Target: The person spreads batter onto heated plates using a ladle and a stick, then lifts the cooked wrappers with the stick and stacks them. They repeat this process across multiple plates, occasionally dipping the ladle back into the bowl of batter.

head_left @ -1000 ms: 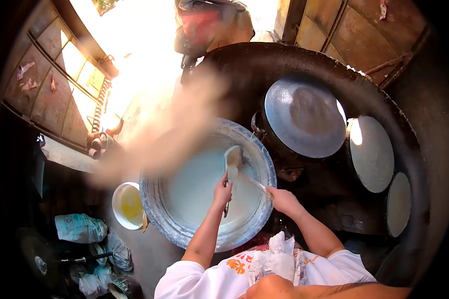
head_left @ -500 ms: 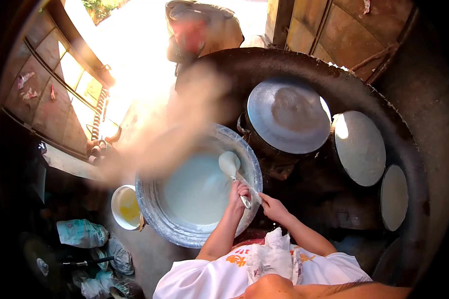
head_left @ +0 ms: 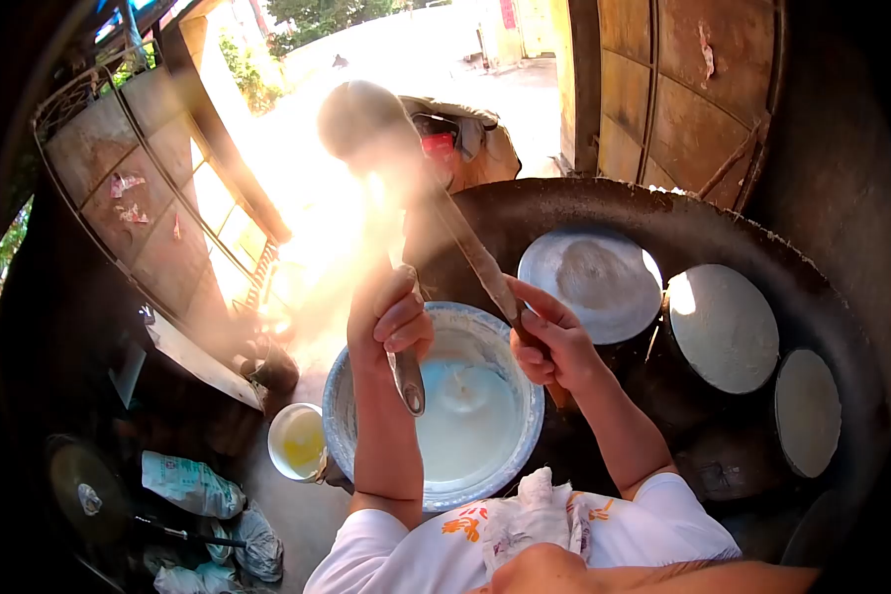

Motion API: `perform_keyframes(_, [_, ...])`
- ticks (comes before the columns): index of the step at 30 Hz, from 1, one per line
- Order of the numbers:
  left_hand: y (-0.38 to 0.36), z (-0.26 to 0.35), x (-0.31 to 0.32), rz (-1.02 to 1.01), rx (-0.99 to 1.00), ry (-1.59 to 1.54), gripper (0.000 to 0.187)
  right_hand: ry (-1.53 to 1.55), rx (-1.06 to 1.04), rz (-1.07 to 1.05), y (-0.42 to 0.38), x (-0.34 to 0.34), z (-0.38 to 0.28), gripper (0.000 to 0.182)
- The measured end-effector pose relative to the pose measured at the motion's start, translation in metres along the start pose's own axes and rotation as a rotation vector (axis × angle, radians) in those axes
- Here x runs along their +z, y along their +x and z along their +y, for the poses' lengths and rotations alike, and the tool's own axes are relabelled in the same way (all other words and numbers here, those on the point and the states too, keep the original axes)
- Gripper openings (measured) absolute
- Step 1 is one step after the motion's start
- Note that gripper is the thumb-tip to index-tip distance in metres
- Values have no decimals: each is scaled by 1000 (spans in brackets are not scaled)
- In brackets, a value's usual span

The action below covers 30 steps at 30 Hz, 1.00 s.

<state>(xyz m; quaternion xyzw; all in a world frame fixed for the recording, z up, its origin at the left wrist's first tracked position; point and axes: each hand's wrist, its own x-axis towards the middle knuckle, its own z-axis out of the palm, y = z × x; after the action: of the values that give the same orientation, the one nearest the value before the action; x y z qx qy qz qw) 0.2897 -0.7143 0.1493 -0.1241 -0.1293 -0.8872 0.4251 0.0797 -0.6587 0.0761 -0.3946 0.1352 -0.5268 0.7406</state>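
Note:
My left hand is raised over the left side of a large tub and is closed round the handle of a ladle. The ladle's bowl is up high, partly lost in glare and haze. Wrapped round the lower end of a long flat stick is my right hand, above the tub's right edge. The stick slants up and left, its far end near the ladle. Pale, milky liquid fills the lower part of the tub.
Right of the tub, a big dark curved rim surrounds several round pans, one with a metallic surface. A small white bucket with something yellow stands left of the tub. Plastic bags lie at the lower left. Metal doors flank a bright opening.
The ladle has risen from over the tub to high above it with my left hand. My right hand has lifted the stick. The view has tilted upward.

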Motion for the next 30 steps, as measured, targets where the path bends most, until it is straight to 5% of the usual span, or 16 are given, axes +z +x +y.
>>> perform_keyframes(4, [-22, 18, -25, -6, -124, -157, 44, 58, 22, -57, -16, -19, 32, 44])
perform_keyframes(8, [-55, 21, -89, 425, -267, -545, 45, 19, 382, 402, -59, -38, 84, 37])
perform_keyframes(11, [-81, 23, -98, 289, -346, -493, 42, 54, 332, 325, -93, -39, 70, 37])
perform_keyframes(15, [-65, 18, -129, 565, -295, -275, 41, 93, 257, 442, -88, -53, 128, 35])
perform_keyframes(16, [-54, 21, -132, 615, -390, -526, 39, 116, 286, 438, -88, -56, 136, 34])
perform_keyframes(19, [-38, 9, -132, 510, -489, -637, 37, 87, 268, 571, -103, -34, 116, 32])
perform_keyframes(23, [21, -52, -130, 310, -534, -151, 38, -340, -177, 772, -97, -57, 52, 34])
perform_keyframes(25, [66, -107, -114, 290, -659, -412, 40, -705, -268, 949, -84, -99, 42, 35])
perform_keyframes(27, [95, -150, -86, 374, -632, -770, 37, -1310, -625, 1086, -91, -114, 74, 39])
perform_keyframes(30, [122, -181, -139, 150, -681, -696, 38, -1377, -423, 1168, -198, -127, 120, 48])
